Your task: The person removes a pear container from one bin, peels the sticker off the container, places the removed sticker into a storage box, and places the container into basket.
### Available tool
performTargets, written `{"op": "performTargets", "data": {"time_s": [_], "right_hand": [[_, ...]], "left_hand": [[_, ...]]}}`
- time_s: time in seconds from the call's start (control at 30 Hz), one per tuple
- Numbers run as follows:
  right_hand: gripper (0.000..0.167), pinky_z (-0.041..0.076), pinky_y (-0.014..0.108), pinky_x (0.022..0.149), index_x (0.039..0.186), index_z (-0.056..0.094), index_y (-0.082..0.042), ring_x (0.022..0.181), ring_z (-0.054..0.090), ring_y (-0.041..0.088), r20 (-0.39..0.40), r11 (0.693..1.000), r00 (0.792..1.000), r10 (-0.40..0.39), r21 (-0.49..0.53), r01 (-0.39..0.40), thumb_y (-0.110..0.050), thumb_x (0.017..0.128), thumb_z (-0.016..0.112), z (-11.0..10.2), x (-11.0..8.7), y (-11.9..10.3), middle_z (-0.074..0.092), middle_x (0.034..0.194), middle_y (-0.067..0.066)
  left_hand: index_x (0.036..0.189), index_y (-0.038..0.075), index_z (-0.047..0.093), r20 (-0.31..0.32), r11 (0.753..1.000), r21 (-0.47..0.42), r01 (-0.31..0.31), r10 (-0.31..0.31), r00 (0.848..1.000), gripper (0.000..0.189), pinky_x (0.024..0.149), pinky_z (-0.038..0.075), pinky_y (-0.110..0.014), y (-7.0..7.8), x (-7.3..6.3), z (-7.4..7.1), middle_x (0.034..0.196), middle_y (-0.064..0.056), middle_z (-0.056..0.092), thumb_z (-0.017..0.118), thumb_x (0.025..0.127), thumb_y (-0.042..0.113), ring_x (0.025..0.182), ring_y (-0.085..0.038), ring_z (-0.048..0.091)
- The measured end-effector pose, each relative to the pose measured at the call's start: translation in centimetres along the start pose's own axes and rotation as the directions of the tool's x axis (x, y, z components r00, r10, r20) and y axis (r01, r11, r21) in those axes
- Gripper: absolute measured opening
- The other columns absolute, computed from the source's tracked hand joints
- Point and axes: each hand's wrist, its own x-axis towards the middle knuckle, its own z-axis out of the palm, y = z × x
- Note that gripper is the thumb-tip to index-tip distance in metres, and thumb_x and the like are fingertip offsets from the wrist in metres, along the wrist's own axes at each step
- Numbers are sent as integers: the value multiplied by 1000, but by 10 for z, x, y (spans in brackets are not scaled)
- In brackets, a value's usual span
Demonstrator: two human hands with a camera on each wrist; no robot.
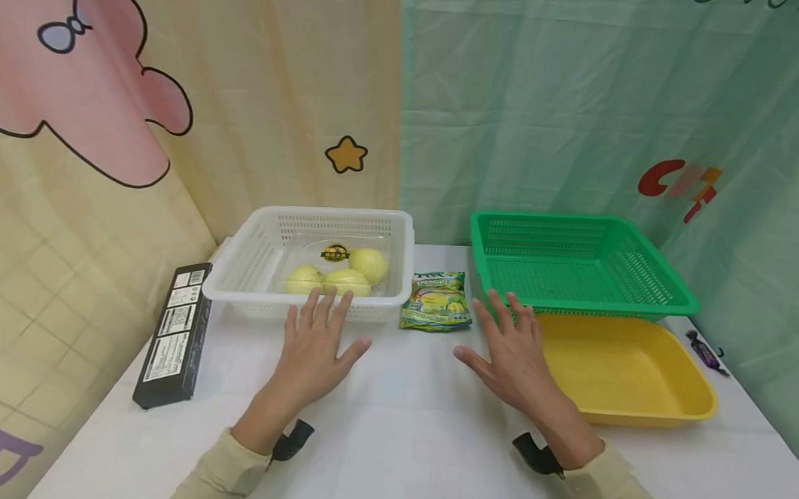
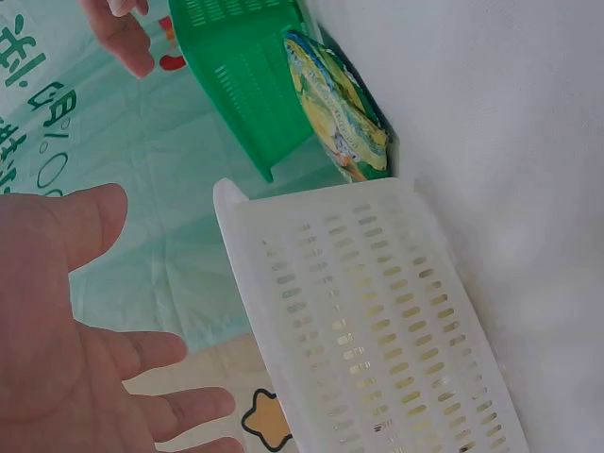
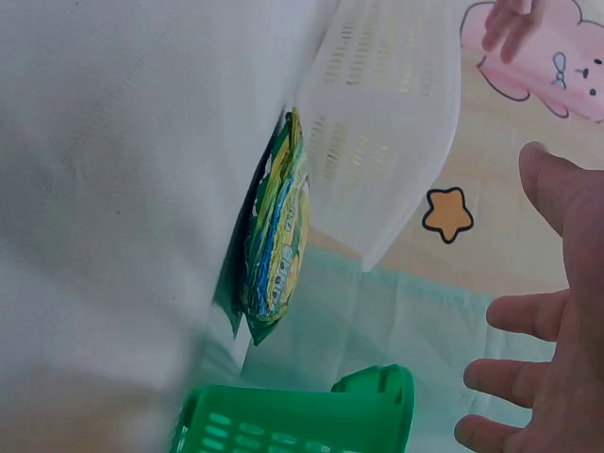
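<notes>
My left hand (image 1: 314,354) hovers with spread fingers before the front rim of a white perforated basket (image 1: 235,271). In that basket sits a clear plastic box (image 1: 298,248) holding several pale yellow-green round fruits (image 1: 368,265). Fingers apart and nothing held, my right hand (image 1: 512,353) is over the table by the left end of a yellow tray (image 1: 627,371). Its fingertips overlap the front left corner of a green perforated basket (image 1: 580,289) in the head view. Between the two baskets lies a green and yellow snack packet (image 1: 436,302), seen edge-on in the right wrist view.
A long black box (image 1: 176,336) with white labels lies at the table's left edge. Near the right edge is a small purple wrapped candy (image 1: 706,352). Printed curtains (image 1: 446,131) hang behind and at both sides of the white-covered table (image 1: 403,446).
</notes>
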Motion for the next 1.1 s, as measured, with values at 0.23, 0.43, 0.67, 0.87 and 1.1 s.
{"op": "performTargets", "data": {"time_s": [0.23, 0.43, 0.67, 0.87, 1.1], "right_hand": [[76, 14, 64, 112, 144, 37, -13, 142, 14, 39, -14, 998, 1000, -12, 66, 13, -51, 84, 63, 3, 8, -8, 25, 154, 16], [73, 15, 61, 113, 143, 38, -11, 142, 18, 37, -21, 995, 1000, -17, 96, 19, -49, 85, 63, 6, 15, -15, 28, 153, 15], [67, 21, 60, 111, 141, 41, -12, 139, 24, 36, -58, 989, 997, -47, 136, 54, -44, 86, 63, 11, 21, -22, 32, 151, 13], [65, 25, 59, 109, 139, 43, -11, 134, 30, 36, -98, 976, 993, -66, 199, 85, -43, 86, 64, 16, 30, -27, 37, 147, 15], [60, 24, 60, 109, 137, 46, -11, 133, 33, 38, -65, 957, 997, -40, 285, 57, -41, 88, 62, 22, 40, -35, 40, 146, 14]], "left_hand": [[148, 9, 27, -39, 1000, -15, 7, -8, 999, 76, 113, 9, -63, -4, 3, -1, 154, -19, 26, 55, 90, 48, 144, -39, 13], [148, 8, 28, -66, 1000, -28, 8, -10, 998, 75, 113, 9, -63, -8, 7, -4, 152, -20, 27, 56, 90, 46, 144, -39, 14], [147, 7, 27, -87, 999, -52, 8, -12, 996, 74, 112, 10, -63, -14, 10, -6, 152, -19, 27, 57, 90, 44, 143, -41, 15], [146, 6, 30, -123, 997, -75, 14, -23, 992, 72, 112, 11, -62, -19, 14, -7, 151, -19, 29, 61, 89, 39, 142, -41, 17], [145, 5, 32, -166, 995, -96, 10, -26, 986, 68, 111, 14, -62, -26, 20, -9, 147, -21, 33, 58, 90, 37, 140, -41, 20]]}}
